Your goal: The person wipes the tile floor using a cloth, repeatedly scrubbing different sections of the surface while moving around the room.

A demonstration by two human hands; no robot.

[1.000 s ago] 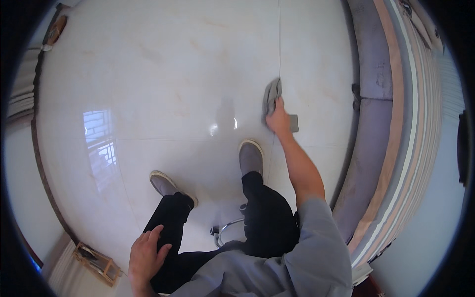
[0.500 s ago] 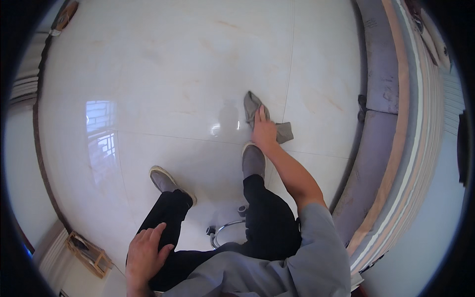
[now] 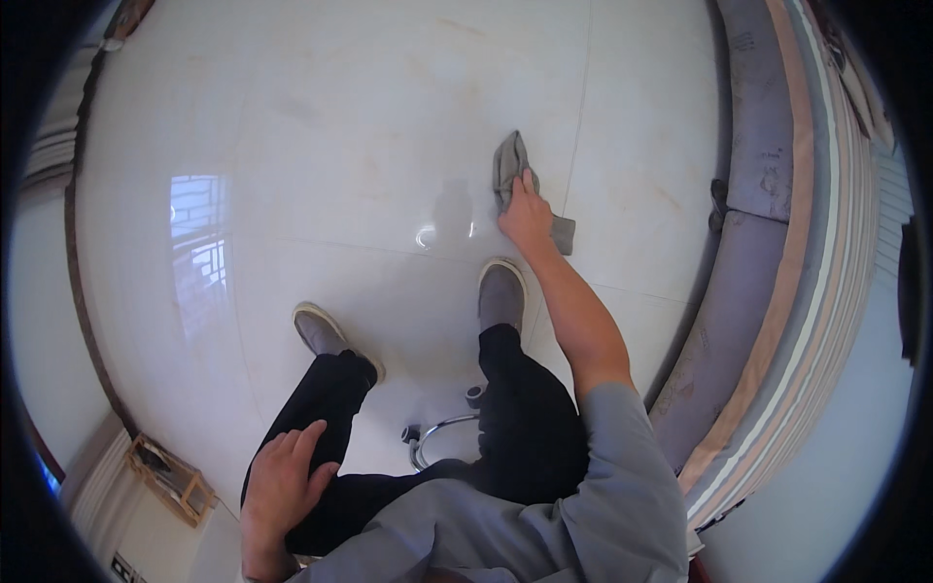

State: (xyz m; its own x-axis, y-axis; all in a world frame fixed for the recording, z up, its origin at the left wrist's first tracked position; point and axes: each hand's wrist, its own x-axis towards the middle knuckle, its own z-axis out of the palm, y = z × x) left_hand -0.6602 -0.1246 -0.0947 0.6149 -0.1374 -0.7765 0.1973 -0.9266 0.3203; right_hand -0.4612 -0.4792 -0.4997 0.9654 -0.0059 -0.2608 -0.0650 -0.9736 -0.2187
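Note:
A grey-green cloth (image 3: pixel 507 177) lies bunched on the pale tiled floor (image 3: pixel 360 146), ahead of my right shoe (image 3: pixel 501 296). My right hand (image 3: pixel 528 216) is closed over it and presses it to the tiles, the arm stretched forward. One flat corner of the cloth sticks out to the right of the wrist. My left hand (image 3: pixel 284 486) rests on my left thigh in dark trousers, thumb apart from the fingers, holding nothing. My left shoe (image 3: pixel 321 330) stands on the floor, farther left.
Along the right runs a bed with a grey-purple padded side (image 3: pixel 729 282) and striped cover (image 3: pixel 812 291). A chrome stool base with casters (image 3: pixel 442 428) stands between my legs. At the lower left is a small wooden frame-like piece (image 3: pixel 175 481) by the wall.
My right hand has pushed the cloth forward, away from me, and the arm has straightened. My left hand stays on the thigh.

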